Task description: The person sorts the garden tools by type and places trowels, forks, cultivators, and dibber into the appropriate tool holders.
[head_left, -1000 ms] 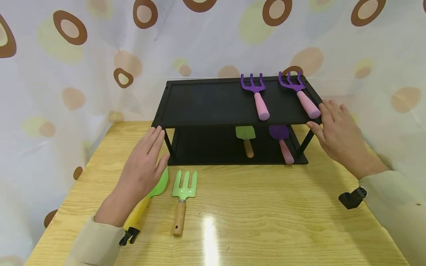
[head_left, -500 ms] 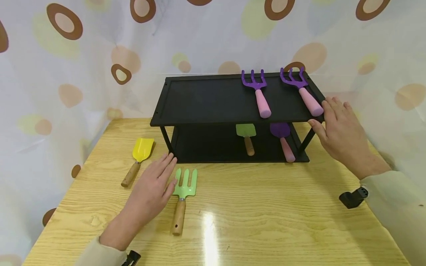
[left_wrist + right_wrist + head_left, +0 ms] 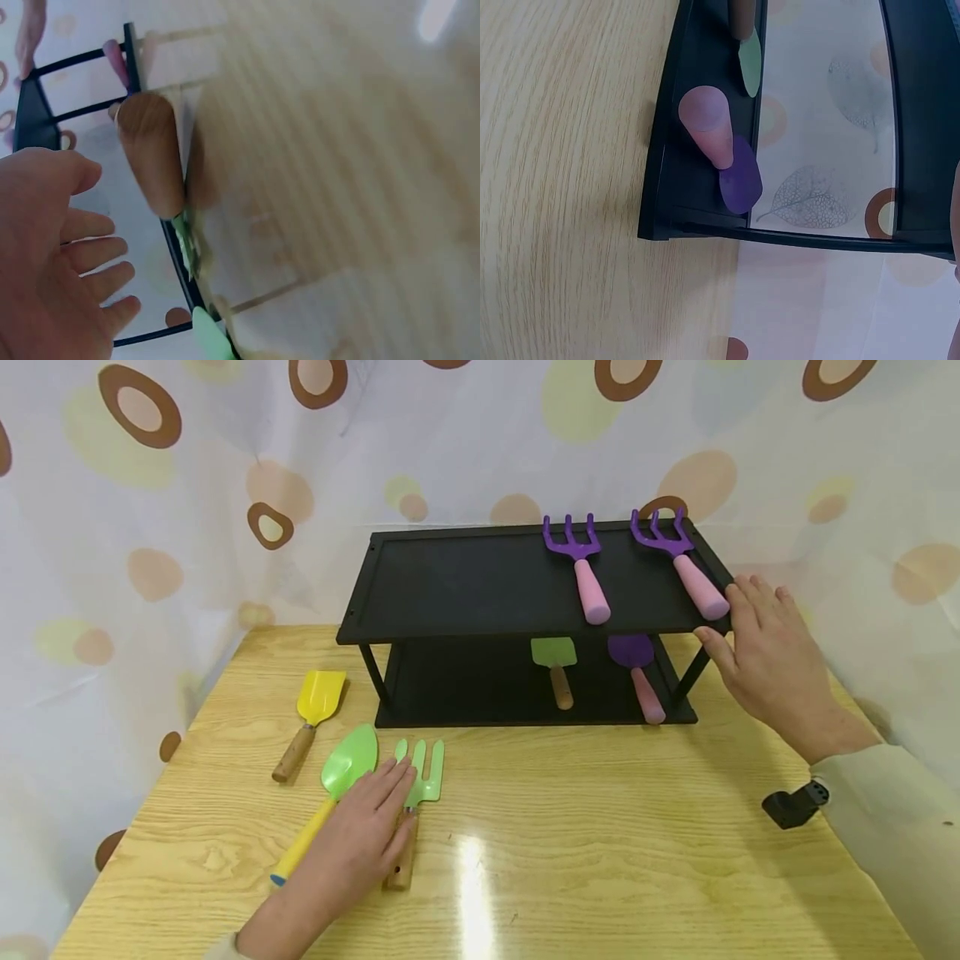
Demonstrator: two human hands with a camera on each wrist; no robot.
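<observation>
In the head view my left hand [image 3: 360, 839] hovers over a green hand fork [image 3: 431, 787] with a wooden handle, partly hiding it. The left wrist view shows its fingers [image 3: 97, 255] loosely extended, beside the fork's wooden handle [image 3: 154, 150] and gripping nothing. Left of that hand lies a green trowel [image 3: 348, 764] with a yellow handle. My right hand [image 3: 780, 668] rests at the right front corner of a black two-tier rack [image 3: 450, 581], fingers fairly straight. Two purple hand rakes [image 3: 591, 589] with pink handles lie on the upper tier.
On the lower tier are a small green shovel [image 3: 555, 652] with a wooden handle and a purple trowel [image 3: 632, 652] with a pink handle. A yellow shovel [image 3: 320, 696] lies left of the rack on the wooden table [image 3: 600, 843]. A patterned curtain [image 3: 465, 443] hangs behind.
My left hand has moved from the rack's left front corner down and right to above the hand fork, uncovering the yellow shovel and green trowel. The right hand stays at the rack corner.
</observation>
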